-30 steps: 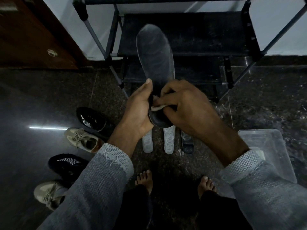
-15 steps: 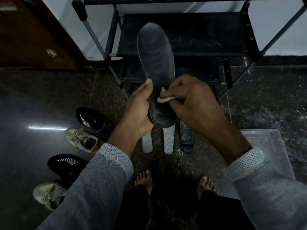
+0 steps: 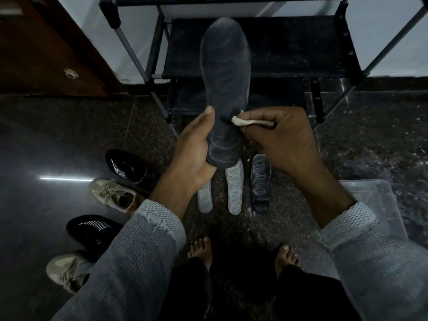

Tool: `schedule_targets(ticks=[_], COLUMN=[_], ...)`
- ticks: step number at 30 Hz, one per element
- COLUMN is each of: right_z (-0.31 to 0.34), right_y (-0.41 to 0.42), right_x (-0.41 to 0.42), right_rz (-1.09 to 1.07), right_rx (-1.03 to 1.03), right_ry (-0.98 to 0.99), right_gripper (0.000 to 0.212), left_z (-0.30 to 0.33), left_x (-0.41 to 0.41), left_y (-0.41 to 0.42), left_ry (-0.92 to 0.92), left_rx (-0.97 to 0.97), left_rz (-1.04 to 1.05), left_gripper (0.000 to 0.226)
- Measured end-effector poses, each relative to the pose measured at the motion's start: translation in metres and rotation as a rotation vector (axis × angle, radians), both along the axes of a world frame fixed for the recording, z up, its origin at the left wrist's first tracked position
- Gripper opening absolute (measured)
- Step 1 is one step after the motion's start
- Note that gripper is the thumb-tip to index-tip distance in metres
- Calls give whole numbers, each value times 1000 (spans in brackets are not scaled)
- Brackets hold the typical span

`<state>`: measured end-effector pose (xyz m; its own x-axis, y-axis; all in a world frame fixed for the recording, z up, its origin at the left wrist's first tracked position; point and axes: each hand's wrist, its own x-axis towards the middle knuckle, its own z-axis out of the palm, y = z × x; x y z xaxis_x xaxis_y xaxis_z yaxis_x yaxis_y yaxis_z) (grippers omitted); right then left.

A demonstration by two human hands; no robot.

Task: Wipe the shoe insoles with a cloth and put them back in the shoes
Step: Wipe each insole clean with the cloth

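Observation:
A dark grey insole stands upright in front of me, toe end up. My left hand grips its heel end from the left, thumb along the edge. My right hand pinches a small white cloth against the insole's right edge near the heel. Three more insoles lie on the floor below: two pale ones and a dark one. To the left sit two black shoes and two beige sneakers.
A black metal shoe rack stands straight ahead against the wall. A clear plastic container sits on the dark stone floor at my right. A brown wooden door is at the upper left. My bare feet are below.
My right hand with the cloth has slid from the insole's heel upward and to its right edge. The heel, covered a second ago, now shows. My left hand keeps its grip.

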<state>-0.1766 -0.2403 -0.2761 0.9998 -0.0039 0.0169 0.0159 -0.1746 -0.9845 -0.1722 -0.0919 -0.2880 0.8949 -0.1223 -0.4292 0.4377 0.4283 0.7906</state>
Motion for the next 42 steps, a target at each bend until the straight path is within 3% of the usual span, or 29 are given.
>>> schedule_targets(ticks=[4,11,14,16,17,18,19,21,25,31,36,42], right_z=[0,-8,-4,-4,-5,-6,-6,-6,-3,-3,1,-2], right_y=[0,5,3,3,3,3,3,1,-2,-5,-2,-4], right_x=[0,-3,-2,-2,-1,-2,-1,-1,-1,1,-4,1], right_rz=[-39,55,263,268,221,167,127,138,371,242,483,283], right_rx=[-13,-291,-408,-436,-428,-412,-396,-381,-436,-436,-473,-486], right_ry=[-34,-175,-198,-239,-254,-258,-254,-241,-251,-284,-271,-274], right_gripper=[15,15,19,20,20,20,20,19,20,20,20,20], left_z=[2,2,-2,-8,-2,-1,1,2,5,7,6,7], left_x=[-3,-4,-6,-8,-11,-6,1,-5,4,1,1,1], left_y=[-8,7,14,19,16,13,8,8,2,4,4,4], left_ry=[2,49,105,208,133,117,128,78,35,26,25,40], left_rx=[52,-61,-2,130,222,206,58,-163,-113,-145,-191,-150], left_rz=[35,117,24,-35,-71,28,100,95,117,106,102,91], left_gripper=[28,47,37,33,39,46,49,48,41,43,36,40])
